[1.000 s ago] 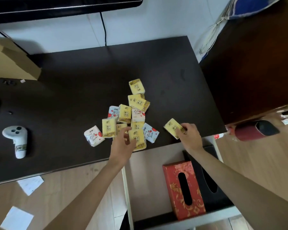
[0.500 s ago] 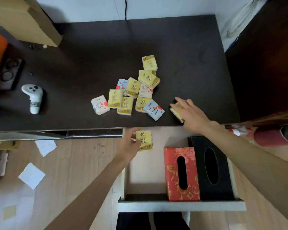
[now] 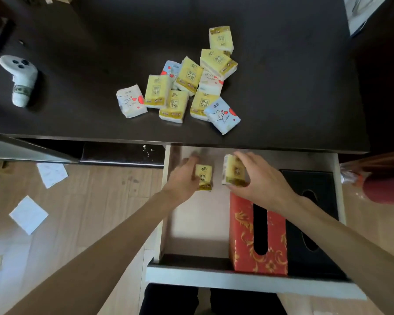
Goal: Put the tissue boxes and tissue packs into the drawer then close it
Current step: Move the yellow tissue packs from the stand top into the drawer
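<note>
both hands are over the open drawer (image 3: pixel 166 201), the left hand (image 3: pixel 183 178) pinching a small yellow tissue pack (image 3: pixel 204 177) with gold print, the right hand (image 3: pixel 259 185) clasping a second yellow pack (image 3: pixel 233 170). a red floral tissue box (image 3: pixel 258 235) and a black tissue box (image 3: pixel 312 223) lie side by side in the drawer's right half. yellow packs and white packs with red hearts sit in a heap (image 3: pixel 187 87) on the dark desk (image 3: pixel 293 87).
</note>
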`<state>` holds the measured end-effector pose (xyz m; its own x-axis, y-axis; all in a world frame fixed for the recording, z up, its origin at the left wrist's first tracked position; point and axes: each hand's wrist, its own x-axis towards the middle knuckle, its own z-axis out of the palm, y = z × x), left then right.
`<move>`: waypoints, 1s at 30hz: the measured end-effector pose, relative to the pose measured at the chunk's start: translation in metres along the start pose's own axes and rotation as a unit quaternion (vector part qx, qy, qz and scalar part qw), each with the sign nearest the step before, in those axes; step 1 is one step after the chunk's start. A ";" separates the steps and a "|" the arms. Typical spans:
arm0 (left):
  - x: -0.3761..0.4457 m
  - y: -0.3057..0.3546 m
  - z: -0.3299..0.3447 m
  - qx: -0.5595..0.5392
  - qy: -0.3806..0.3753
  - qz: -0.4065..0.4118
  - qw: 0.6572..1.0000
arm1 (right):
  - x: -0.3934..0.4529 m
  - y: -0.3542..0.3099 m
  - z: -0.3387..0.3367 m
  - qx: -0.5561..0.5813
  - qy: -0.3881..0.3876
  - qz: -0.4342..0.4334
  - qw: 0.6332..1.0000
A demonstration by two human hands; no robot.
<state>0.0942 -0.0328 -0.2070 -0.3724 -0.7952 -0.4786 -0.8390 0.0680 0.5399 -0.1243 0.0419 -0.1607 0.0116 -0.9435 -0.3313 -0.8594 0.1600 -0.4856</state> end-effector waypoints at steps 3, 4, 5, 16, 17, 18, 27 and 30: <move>0.002 -0.013 0.010 0.145 -0.019 0.073 0.986 | 0.021 0.001 0.027 -0.014 0.017 0.015 1.000; 0.001 -0.016 0.014 0.204 -0.013 0.089 0.975 | 0.026 0.002 0.035 -0.013 0.024 0.020 0.999; -0.001 -0.018 0.018 0.259 0.003 0.103 0.960 | 0.030 0.003 0.043 -0.013 0.030 0.026 0.999; 0.006 -0.026 -0.006 0.245 -0.012 0.241 0.939 | 0.038 0.011 0.058 -0.041 0.001 0.014 0.999; 0.006 -0.026 -0.004 0.269 -0.014 0.243 0.932 | 0.039 0.011 0.059 -0.051 -0.003 0.011 0.999; 0.006 -0.028 0.000 0.304 -0.014 0.243 0.921 | 0.039 0.011 0.060 -0.068 0.000 0.007 0.998; 0.008 -0.034 0.021 0.362 0.078 0.224 0.902 | 0.033 0.002 0.067 -0.128 0.096 -0.021 0.987; 0.000 -0.027 0.019 0.356 0.095 0.214 0.905 | 0.024 -0.003 0.062 -0.120 0.087 0.004 0.989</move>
<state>0.1094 -0.0233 -0.2342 -0.7061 -0.6881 -0.1669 -0.7016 0.7118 0.0336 -0.0892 0.0364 -0.2177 -0.0664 -0.9815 -0.1797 -0.9561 0.1141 -0.2699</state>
